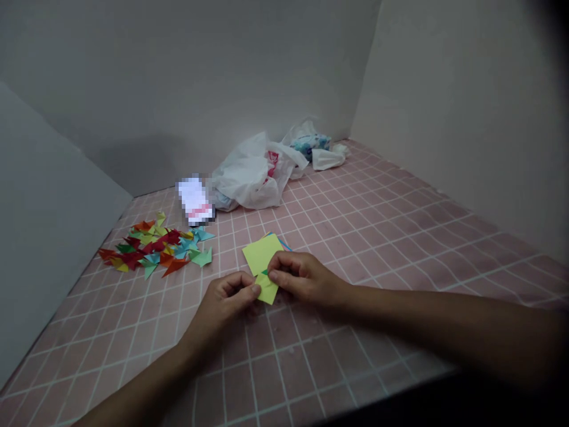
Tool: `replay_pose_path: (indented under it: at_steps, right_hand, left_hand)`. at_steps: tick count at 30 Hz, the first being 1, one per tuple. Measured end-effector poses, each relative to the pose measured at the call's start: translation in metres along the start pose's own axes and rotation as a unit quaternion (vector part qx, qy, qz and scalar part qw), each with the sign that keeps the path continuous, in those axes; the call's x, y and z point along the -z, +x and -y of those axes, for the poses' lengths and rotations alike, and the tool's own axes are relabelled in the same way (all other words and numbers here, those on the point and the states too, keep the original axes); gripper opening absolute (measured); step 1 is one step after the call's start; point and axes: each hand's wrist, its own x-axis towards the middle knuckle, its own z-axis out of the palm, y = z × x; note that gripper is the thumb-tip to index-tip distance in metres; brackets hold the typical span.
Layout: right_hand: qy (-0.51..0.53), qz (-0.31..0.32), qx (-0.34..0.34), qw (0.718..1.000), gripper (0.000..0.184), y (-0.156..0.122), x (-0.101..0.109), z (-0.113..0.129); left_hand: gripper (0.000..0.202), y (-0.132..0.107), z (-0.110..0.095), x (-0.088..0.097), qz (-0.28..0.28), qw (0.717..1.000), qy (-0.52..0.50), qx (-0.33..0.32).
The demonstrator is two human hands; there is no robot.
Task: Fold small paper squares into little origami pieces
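Note:
A small piece of folded yellow paper (268,293) is pinched between my two hands in the middle of the view. My left hand (232,296) grips its left edge with thumb and fingers. At its upper right side, my right hand (306,277) has thumb and forefinger closed on it. Just beyond lies a stack of square paper sheets (261,254), yellow on top, with blue and reddish edges peeking out. A bit of green shows between the stack and the held paper; I cannot tell which it belongs to.
Several folded paper figures (155,246) in many colours lie heaped at the left. Behind them leans or lies a phone (195,200) with a lit, blurred screen. A white plastic bag (253,172) and a blue-patterned pack (310,143) sit by the back wall. Pink checked cloth (382,237) covers the surface.

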Motion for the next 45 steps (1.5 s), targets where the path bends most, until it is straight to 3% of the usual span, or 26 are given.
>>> replay_pose_path:
  at_steps: [4,8,18,23,29,33,45]
  right_hand:
    - [-0.114,-0.061,0.146,0.981,0.003,0.001,0.005,-0.002]
    - [-0.209,-0.036,0.257,0.943,0.012,0.0,0.004,-0.004]
    - [-0.244,-0.021,0.293,0.924,0.015,0.001,0.003,-0.009]
    - [-0.202,-0.044,0.267,0.941,0.009,0.0,0.002,-0.01]
    - [-0.101,-0.075,0.14,0.982,0.005,-0.002,-0.003,-0.009]
    - [-0.034,-0.088,0.072,0.993,0.006,-0.002,-0.007,-0.008]
    - [0.003,-0.113,0.043,0.993,0.008,-0.002,-0.012,-0.009]
  left_hand:
    - [0.023,-0.003,-0.003,-0.003,-0.077,0.996,-0.035,-0.005]
    - [0.021,-0.005,-0.002,-0.005,-0.107,0.992,-0.065,0.0]
    - [0.02,-0.003,0.002,-0.005,-0.1,0.993,-0.055,-0.016]
    - [0.018,-0.002,0.006,-0.006,-0.08,0.994,-0.072,-0.014]
    - [0.021,-0.003,0.007,-0.008,-0.078,0.996,-0.032,-0.027]
    - [0.023,-0.004,0.009,-0.008,-0.063,0.997,-0.003,-0.052]
    - [0.024,-0.007,0.009,-0.007,-0.042,0.991,0.073,-0.1]
